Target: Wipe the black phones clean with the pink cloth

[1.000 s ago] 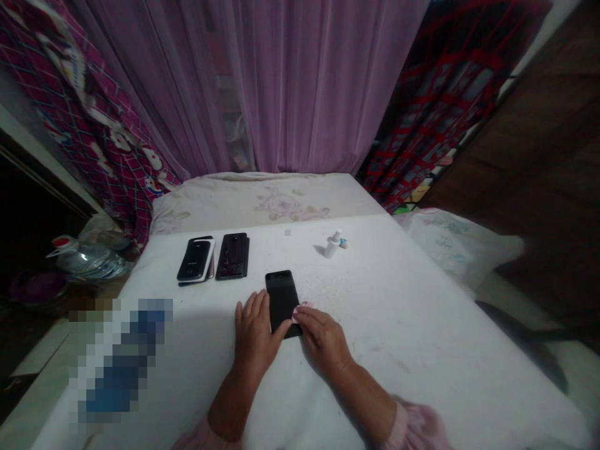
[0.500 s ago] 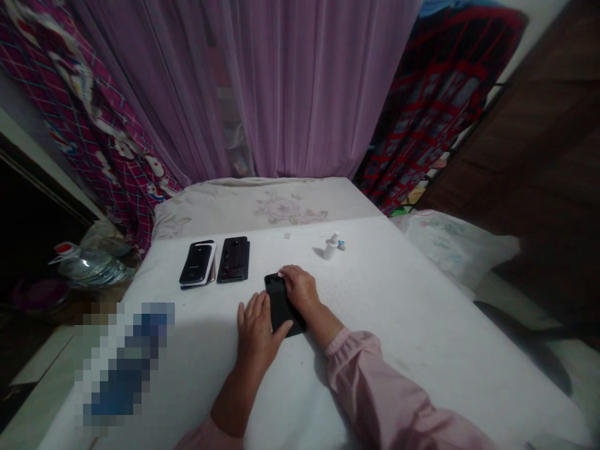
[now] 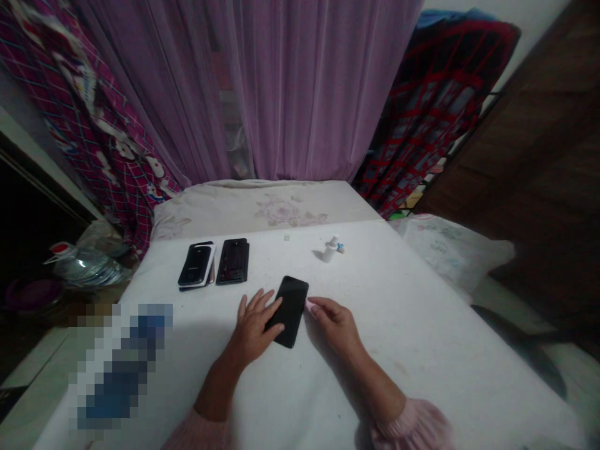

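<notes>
A black smartphone (image 3: 293, 310) lies tilted on the white-covered table, below the middle of the view. My left hand (image 3: 253, 325) rests at its left side with fingers spread, thumb and index fingertip on the phone. My right hand (image 3: 335, 319) is at the phone's right edge, its fingertips pinched on a small pale pink piece (image 3: 309, 305). What that piece is made of is too small to tell. Beyond my right hand stands a small white bottle (image 3: 329, 251), with a little blue-and-white object (image 3: 340, 248) beside it.
Left of my hands lie two stacks: several phones (image 3: 197, 265), and dark phones (image 3: 233, 261). A tiny pale square (image 3: 287, 237) sits toward the back of the white cloth (image 3: 422, 337). Purple curtains (image 3: 300, 87) hang behind the table. A large water bottle (image 3: 87, 265) stands at the left.
My right hand has moved from the phone's top down to its right edge, with the pink piece. The phone now slants the other way, its top to the right. My left hand stays beside it.
</notes>
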The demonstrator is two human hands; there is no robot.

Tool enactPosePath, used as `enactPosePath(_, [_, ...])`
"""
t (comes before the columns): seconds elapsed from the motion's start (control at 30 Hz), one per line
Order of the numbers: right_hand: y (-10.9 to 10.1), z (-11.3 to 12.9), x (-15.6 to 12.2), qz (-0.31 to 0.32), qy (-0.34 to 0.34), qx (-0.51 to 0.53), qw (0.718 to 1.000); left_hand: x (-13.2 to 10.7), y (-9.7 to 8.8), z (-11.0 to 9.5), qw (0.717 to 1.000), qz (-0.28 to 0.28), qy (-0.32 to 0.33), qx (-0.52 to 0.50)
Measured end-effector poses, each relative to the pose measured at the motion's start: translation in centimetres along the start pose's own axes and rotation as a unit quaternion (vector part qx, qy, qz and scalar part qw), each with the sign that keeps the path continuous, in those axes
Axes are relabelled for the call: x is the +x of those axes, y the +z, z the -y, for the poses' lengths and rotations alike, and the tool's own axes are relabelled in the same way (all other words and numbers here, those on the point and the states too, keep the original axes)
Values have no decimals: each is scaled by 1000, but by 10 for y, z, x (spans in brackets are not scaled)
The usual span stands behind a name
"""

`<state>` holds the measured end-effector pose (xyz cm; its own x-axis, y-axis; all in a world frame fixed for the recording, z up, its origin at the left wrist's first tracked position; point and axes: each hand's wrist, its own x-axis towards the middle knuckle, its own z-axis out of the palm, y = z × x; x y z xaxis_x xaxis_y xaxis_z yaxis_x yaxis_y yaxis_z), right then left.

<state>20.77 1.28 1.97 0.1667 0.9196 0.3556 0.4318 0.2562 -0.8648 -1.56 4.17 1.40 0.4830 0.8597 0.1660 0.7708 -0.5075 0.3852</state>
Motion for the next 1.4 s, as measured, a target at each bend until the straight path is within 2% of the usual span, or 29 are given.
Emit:
enactPosePath(0.07, [-6, -5, 13, -25, -11, -22, 999, -1, -2, -5, 1000, 5, -14, -3])
enactPosePath(0.2, [-2, -14, 36, -12, -47, -131, 990, -10, 15, -32, 990, -65, -117, 46])
enactPosePath(0.27, [6, -17, 43, 15, -64, -178, 982, -15, 25, -41, 990, -72, -103, 62])
enactPosePath(0.37, [21, -16, 54, 55, -92, -209, 972, -17, 35, -44, 992, -80, -66, 67])
enactPosePath(0.5, [44, -9, 73, 119, -120, -170, 971, -14, 37, -41, 991, -104, -62, 58])
enactPosePath(0.6, [61, -5, 88, 138, -128, -129, 974, -13, 36, -39, 991, -112, -55, 54])
enactPosePath(0.67, [66, -6, 95, 126, -124, -103, 979, -12, 34, -38, 991, -112, -47, 53])
enactPosePath(0.73, [62, -10, 96, 93, -109, -82, 986, -11, 28, -35, 992, -114, -38, 49])
enactPosePath(0.87, [34, -18, 83, -20, -53, -27, 998, -6, 4, -29, 991, -133, -9, 19])
enactPosePath(0.93, [21, -16, 73, -48, -60, 0, 997, -2, -7, -25, 990, -144, -5, -9])
enactPosePath(1.03, [15, -6, 67, -26, -129, -15, 991, 2, -17, -16, 987, -154, -16, -30])
enactPosePath(1.13, [22, 2, 72, 3, -192, -58, 980, 1, -19, -6, 988, -142, -20, -53])
enactPosePath(1.27, [35, 3, 80, 10, -237, -104, 966, -6, -20, 1, 987, -133, -37, -85])
enactPosePath(1.4, [38, 2, 79, 0, -264, -123, 957, -9, -22, -1, 984, -143, -42, -100])
